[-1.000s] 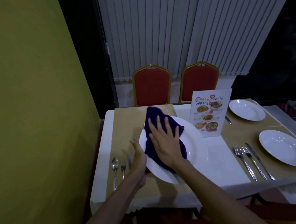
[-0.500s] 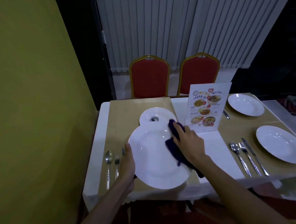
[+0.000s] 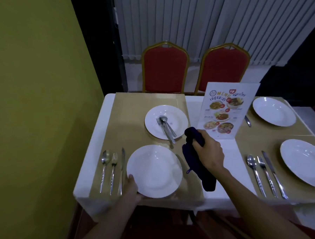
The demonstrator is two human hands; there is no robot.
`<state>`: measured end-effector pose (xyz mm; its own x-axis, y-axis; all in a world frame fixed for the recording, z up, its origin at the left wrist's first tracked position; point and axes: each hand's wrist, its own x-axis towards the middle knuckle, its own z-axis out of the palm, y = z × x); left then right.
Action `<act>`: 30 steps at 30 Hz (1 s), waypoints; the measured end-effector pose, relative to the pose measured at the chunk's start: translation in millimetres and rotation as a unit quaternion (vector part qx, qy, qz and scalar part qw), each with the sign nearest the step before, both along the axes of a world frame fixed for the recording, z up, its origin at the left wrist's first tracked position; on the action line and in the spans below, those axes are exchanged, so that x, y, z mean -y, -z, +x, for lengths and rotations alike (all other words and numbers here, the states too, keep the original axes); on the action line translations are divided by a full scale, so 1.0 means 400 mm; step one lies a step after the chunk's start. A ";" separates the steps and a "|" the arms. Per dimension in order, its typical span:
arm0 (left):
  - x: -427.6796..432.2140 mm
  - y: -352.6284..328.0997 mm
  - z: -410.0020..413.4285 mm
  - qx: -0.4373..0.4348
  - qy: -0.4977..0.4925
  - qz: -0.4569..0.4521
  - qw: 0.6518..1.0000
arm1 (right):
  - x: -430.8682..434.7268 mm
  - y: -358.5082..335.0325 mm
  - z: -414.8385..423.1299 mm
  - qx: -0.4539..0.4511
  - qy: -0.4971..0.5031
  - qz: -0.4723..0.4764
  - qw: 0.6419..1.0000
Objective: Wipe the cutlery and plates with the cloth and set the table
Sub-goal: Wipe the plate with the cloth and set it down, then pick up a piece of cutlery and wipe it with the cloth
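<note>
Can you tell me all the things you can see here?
Round white plates: four, white, two left, two right.
Silver cutlery: grey, spoon-fork-knife set left of each near plate; more on far left plate.
Dark blue cloth: one, hanging beside near left plate.
Picture menu card: one, white, standing in the middle.
Red gold-framed chairs: two, far side.
Tan placemats: two, on the white tablecloth.
Left hand: one, holds near left plate's edge.
Right hand: one, grips the cloth.

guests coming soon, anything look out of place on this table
Yes: the far-left plate has a cutlery pile in it, handles poking over the rim, while the near-left cutlery and near-right cutlery lie in rows beside their plates. The left hand holds the near-left plate; the right hand grips the cloth.
</note>
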<state>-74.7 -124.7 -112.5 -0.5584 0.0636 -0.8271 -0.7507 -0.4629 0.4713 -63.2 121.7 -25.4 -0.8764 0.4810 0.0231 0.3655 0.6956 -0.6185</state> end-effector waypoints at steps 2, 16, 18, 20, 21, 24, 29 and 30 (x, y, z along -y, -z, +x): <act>-0.025 0.019 -0.008 0.002 -0.013 -0.011 1.000 | -0.004 0.011 -0.015 0.001 -0.014 -0.010 1.000; -0.081 0.023 -0.053 -0.151 0.291 -0.531 0.782 | 0.001 0.102 -0.083 0.048 -0.059 -0.072 0.994; -0.100 -0.005 -0.097 -0.213 0.305 -0.523 0.767 | 0.000 0.111 -0.098 0.054 -0.051 -0.077 0.994; -0.124 -0.029 -0.154 -0.259 0.308 -0.498 0.768 | -0.003 0.121 -0.120 0.060 -0.042 -0.083 0.994; -0.138 -0.037 -0.186 -0.282 0.317 -0.488 0.763 | -0.003 0.126 -0.132 0.059 -0.035 -0.085 0.994; -0.180 -0.034 -0.280 -0.337 0.380 -0.469 0.722 | 0.001 0.144 -0.167 0.041 0.006 -0.098 0.994; -0.271 0.040 -0.434 -0.423 0.479 -0.434 0.635 | 0.017 0.192 -0.222 0.008 0.103 -0.108 0.989; -0.287 0.057 -0.454 -0.433 0.510 -0.436 0.603 | 0.019 0.200 -0.228 0.003 0.124 -0.106 0.987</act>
<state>-256.3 -9.8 -135.4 -0.8428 0.4908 -0.2210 0.2661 0.7368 0.6215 -154.4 113.9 -105.3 -0.7311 0.6740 -0.1062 0.5123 0.4394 -0.7379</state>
